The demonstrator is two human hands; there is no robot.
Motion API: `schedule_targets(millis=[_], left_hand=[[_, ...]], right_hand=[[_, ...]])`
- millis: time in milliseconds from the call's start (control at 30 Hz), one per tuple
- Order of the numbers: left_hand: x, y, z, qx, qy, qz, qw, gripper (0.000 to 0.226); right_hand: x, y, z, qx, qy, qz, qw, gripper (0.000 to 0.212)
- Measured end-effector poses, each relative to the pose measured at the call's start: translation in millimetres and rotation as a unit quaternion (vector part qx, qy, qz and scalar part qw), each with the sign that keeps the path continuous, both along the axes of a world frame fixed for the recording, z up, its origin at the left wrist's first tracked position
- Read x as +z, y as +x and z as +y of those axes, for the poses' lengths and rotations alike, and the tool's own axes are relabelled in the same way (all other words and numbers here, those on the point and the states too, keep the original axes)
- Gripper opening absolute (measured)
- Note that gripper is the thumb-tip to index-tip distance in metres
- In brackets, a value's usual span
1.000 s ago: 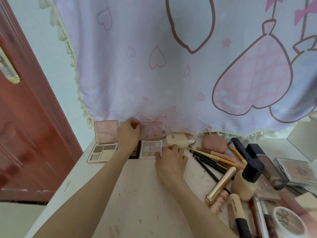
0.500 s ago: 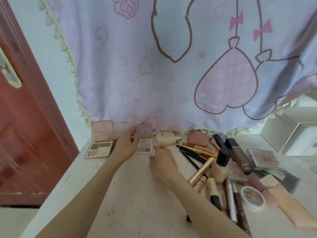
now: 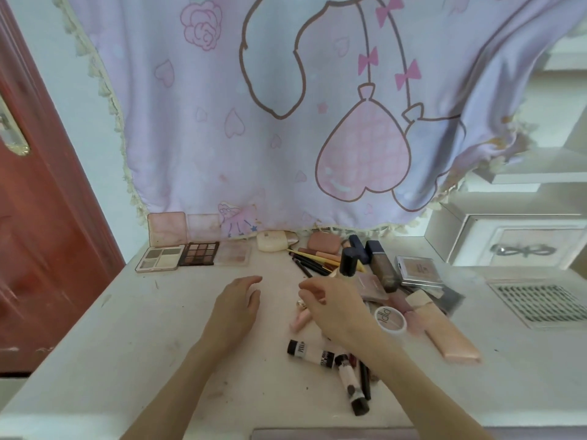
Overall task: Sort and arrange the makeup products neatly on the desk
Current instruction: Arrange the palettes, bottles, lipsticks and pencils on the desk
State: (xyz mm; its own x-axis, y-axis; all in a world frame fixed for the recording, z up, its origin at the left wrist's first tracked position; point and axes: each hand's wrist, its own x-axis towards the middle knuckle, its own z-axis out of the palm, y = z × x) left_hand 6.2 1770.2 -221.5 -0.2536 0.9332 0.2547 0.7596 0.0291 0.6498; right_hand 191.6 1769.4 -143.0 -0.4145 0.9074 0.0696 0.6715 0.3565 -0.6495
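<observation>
3 palettes [image 3: 193,253] line our desk [image 3: 127,328]; our left hand [image 3: 236,308] and right hand [image 3: 336,308] hover loosely curled, empty.

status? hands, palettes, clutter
Left hand open, empty, over bare desk. Right hand loosely curled over the pile, nothing gripped. Three palettes lined up back left. Pile unsorted at right.

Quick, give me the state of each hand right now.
Left hand: open, fingers relaxed, holding nothing, over the white desk.
Right hand: fingers loosely curled above the pile of makeup; nothing visibly gripped, so open.
</observation>
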Motion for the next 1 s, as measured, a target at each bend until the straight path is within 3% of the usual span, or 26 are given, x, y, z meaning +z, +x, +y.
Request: schedule_targets(millis=[267,433,533,733,900,1000], left_hand=[[14,-26,38,0.130,-0.038,0.164,0.977,0.042],[25,-60,62,0.072,-0.116,0.284,0.949,0.052],[33,-76,77,0.025,-0.144,0.314,0.938,0.049],[25,-98,93,-0.034,-0.076,0.371,0.925,0.034],[22,-110,98,-0.061,0.038,0.361,0.930,0.028],[30,-114,105,-0.064,0.002,0.348,0.935,0.028]], right_hand=[[-13,-29,32,0.061,0.005,-0.030,0.998,0.038],[-30,-71,70,0.109,-0.020,-0.153,0.982,0.040],[-44,-90,88,0.133,0.003,-0.185,0.974,0.033],[-68,-115,105,0.152,0.027,-0.185,0.970,0.060],[-78,-125,107,0.118,0.063,-0.169,0.976,0.063],[-83,-125,105,0.112,0.088,-0.166,0.976,0.064]])
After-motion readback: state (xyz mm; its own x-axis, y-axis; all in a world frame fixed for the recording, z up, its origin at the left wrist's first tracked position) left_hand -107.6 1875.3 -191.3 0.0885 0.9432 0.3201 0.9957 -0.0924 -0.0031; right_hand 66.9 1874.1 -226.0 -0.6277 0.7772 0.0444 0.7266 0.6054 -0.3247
